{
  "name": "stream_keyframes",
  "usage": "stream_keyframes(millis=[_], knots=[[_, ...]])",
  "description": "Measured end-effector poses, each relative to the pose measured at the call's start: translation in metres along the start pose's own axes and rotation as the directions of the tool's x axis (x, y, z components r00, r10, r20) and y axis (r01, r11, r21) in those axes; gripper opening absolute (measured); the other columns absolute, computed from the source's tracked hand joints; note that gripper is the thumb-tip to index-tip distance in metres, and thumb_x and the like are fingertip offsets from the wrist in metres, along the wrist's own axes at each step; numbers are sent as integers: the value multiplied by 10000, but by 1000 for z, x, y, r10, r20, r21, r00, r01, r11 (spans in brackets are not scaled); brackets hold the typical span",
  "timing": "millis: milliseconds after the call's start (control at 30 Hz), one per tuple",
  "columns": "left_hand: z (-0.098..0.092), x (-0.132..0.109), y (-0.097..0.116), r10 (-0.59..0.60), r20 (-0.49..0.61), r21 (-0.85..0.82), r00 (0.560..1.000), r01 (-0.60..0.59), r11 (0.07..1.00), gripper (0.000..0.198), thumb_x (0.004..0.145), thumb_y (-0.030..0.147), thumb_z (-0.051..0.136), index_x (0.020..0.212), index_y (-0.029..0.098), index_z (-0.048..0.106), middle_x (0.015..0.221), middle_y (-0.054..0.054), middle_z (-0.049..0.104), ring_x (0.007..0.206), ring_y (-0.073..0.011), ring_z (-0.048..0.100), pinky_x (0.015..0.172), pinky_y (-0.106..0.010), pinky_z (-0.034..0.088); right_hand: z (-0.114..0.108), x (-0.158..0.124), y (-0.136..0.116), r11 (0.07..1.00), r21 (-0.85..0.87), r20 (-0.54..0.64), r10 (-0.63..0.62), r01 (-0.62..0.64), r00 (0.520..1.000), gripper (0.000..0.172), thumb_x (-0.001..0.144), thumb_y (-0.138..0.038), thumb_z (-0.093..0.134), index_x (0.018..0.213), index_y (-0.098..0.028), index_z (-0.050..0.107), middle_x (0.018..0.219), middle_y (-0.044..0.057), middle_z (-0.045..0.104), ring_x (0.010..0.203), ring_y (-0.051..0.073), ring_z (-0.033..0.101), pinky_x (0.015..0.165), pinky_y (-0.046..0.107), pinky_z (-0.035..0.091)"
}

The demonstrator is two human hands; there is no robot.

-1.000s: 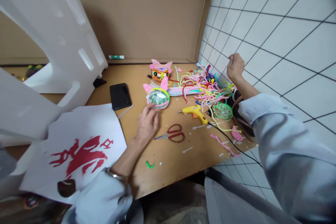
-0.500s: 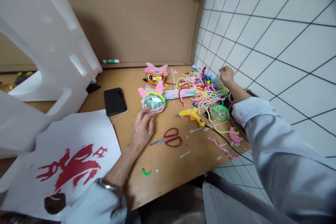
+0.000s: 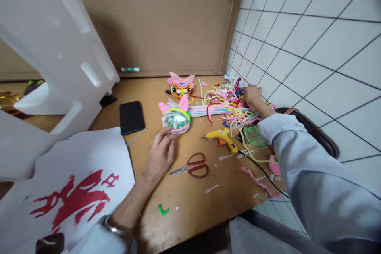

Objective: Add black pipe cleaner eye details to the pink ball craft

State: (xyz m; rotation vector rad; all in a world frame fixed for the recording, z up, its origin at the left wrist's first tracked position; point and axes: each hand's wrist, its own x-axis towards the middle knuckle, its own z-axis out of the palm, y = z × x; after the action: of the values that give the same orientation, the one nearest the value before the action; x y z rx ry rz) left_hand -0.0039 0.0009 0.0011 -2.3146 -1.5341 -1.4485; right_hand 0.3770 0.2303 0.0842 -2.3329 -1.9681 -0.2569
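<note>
My left hand (image 3: 160, 152) lies flat on the wooden table (image 3: 190, 194), fingers stretched and apart, fingertips touching a clear ball wrapped in coloured pipe cleaners with pink ears (image 3: 176, 118). My right hand (image 3: 251, 94) is down in a heap of coloured pipe cleaners (image 3: 229, 105) by the tiled wall, its fingers curled into the strands. A second craft figure with pink ears and big eyes (image 3: 181, 86) stands behind the ball.
Red-handled scissors (image 3: 192, 167) and a yellow glue gun (image 3: 222, 138) with a black cord lie between my hands. A black phone (image 3: 130, 116), a white sheet with red print (image 3: 74, 188), a white plastic frame (image 3: 53, 59) and a cardboard backing (image 3: 166, 20) surround the table.
My right hand has dropped from up against the tiled wall down into the pipe cleaner heap. My left hand has stayed at the ball.
</note>
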Motion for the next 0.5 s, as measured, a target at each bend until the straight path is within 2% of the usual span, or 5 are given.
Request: stream_keyframes(millis=[100, 267, 400, 500], knots=[[-2, 1, 1, -9, 11, 3, 1000, 9, 1000, 196, 858, 127, 489, 1005, 182, 605, 1187, -117, 561, 1079, -206, 589, 944, -373, 497, 13, 13, -8, 997, -57, 94, -53, 58, 994, 449, 815, -151, 511, 1233, -267, 627, 1270, 111, 619, 1190, 291, 540, 1041, 512, 313], [-4, 2, 1, -17, 25, 10, 1000, 17, 1000, 183, 866, 128, 483, 997, 184, 597, 1198, -119, 554, 1063, -197, 599, 944, -369, 504, 30, 29, -12, 1000, -10, 159, -25, 26, 987, 383, 791, -186, 554, 1157, -233, 655, 1179, 123, 673, 1133, 303, 593, 1004, 543, 357], [-3, 1, 1, -13, 7, 5, 1000, 13, 1000, 185, 858, 126, 493, 996, 194, 596, 1188, -115, 564, 1078, -206, 597, 941, -375, 509, 34, 30, -7, 998, 68, 122, -1, -7, 992, 290, 721, -194, 636, 1004, -169, 695, 1085, 172, 694, 1099, 319, 610, 1001, 532, 370], [-2, 1, 0, -19, 3, 19, 1000, 19, 1000, 170, 857, 137, 502, 984, 198, 597, 1174, -110, 572, 1088, -212, 595, 941, -383, 510, 27, 31, 3, 983, 177, 19, 41, -43, 999, 295, 768, -289, 598, 1006, -139, 689, 1030, 206, 693, 1035, 338, 632, 917, 500, 446]])
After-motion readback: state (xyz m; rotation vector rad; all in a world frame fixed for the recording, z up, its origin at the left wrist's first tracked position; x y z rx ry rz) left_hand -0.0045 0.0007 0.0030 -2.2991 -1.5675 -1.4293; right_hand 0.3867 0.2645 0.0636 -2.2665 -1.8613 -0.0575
